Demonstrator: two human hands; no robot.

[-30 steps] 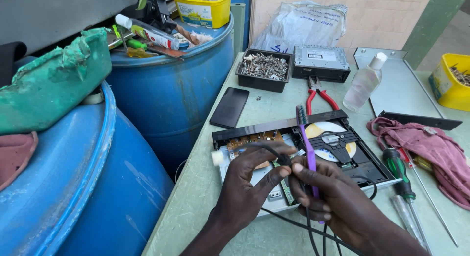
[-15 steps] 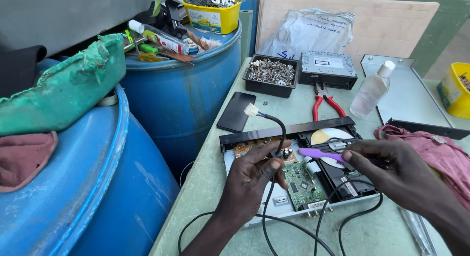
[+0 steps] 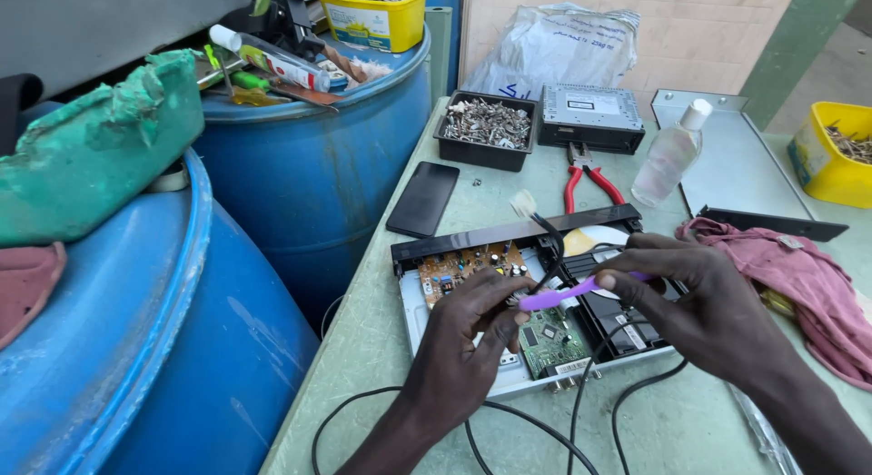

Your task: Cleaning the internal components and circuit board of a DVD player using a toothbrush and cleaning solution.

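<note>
Screws (image 3: 488, 123) fill the far black tray (image 3: 454, 148). Near it, the opened player (image 3: 472, 257) shows circuit boards; right hand (image 3: 699, 302) pinches a purple tool (image 3: 563, 296), left hand (image 3: 463, 334) grips a black cable (image 3: 552, 239).

A black phone (image 3: 423, 198) lay on the desk (image 3: 363, 330) near a black tray of screws (image 3: 487, 128). Red-handled pliers (image 3: 586, 177), a clear bottle (image 3: 670, 153) and a pink rag (image 3: 790, 275) lay nearby, beside blue drums (image 3: 309, 166).
</note>
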